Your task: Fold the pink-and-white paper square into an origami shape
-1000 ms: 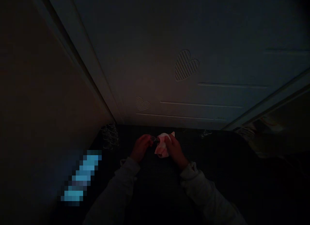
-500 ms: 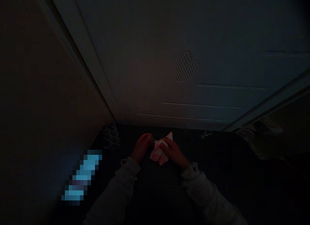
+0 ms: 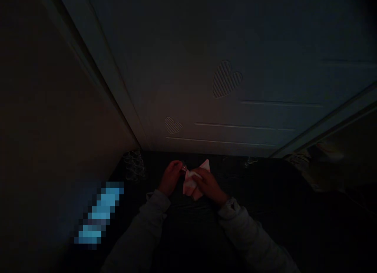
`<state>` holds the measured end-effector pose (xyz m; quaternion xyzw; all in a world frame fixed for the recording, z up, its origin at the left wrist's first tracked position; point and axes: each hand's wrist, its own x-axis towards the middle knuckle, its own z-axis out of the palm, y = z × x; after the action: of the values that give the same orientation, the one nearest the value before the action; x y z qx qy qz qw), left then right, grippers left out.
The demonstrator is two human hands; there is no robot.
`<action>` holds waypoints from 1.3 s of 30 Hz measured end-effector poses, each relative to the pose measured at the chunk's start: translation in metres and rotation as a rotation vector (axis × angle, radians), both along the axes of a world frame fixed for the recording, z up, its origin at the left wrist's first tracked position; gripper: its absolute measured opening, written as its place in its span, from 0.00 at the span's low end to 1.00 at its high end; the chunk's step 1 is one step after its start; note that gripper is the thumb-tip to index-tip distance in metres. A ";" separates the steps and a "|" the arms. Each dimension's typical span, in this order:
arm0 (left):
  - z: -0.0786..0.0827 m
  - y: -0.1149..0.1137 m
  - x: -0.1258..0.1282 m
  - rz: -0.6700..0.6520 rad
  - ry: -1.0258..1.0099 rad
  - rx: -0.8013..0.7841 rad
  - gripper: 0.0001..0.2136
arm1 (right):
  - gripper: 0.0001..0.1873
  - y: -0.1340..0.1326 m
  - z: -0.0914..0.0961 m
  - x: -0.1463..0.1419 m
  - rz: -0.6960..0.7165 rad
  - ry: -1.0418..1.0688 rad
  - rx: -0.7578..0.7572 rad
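Note:
The scene is very dark. My left hand point(image 3: 171, 177) has its fingers closed round a small clear, shiny object point(image 3: 184, 167) that looks like glass; its exact kind is too dim to tell. A pale cloth or tissue point(image 3: 193, 184), tinted pink by the light, is bunched in my right hand point(image 3: 207, 184), with its corners sticking out above and below the fingers. The near edge of the cloth meets the clear object between my hands. Both hands are over a dark, finely ribbed surface point(image 3: 191, 222).
Several clear, rounded glass-like pieces point(image 3: 134, 165) stand in the left back corner. Another clear item point(image 3: 250, 162) lies at the back right. A glowing, blurred-out blue screen point(image 3: 100, 214) is on the left. A panel with embossed hearts point(image 3: 226, 79) rises behind; a dim bundle point(image 3: 321, 163) is at right.
My right hand has shifted slightly left with the cloth, its fingers lying further over it. The clear object in my left hand has turned a little and catches more light.

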<state>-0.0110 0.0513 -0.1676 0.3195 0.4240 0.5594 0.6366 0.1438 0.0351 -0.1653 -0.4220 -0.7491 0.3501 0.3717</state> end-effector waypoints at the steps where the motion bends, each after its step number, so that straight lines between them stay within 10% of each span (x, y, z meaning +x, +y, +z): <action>1: 0.001 0.000 0.000 -0.004 -0.005 -0.004 0.10 | 0.13 0.000 0.001 0.000 0.003 -0.004 0.010; 15: -0.006 -0.002 -0.002 -0.071 0.092 0.013 0.12 | 0.19 0.004 -0.012 0.002 -0.234 0.360 -0.266; 27: 0.008 -0.006 -0.004 -0.283 0.399 0.208 0.10 | 0.18 0.001 -0.002 -0.002 -0.177 0.117 -0.159; 39: -0.011 -0.004 -0.002 -0.165 0.101 0.006 0.13 | 0.12 0.003 -0.005 -0.001 -0.202 0.220 -0.196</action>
<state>-0.0132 0.0475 -0.1789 0.3831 0.4259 0.4894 0.6575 0.1430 0.0376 -0.1701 -0.4886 -0.6198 0.4264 0.4419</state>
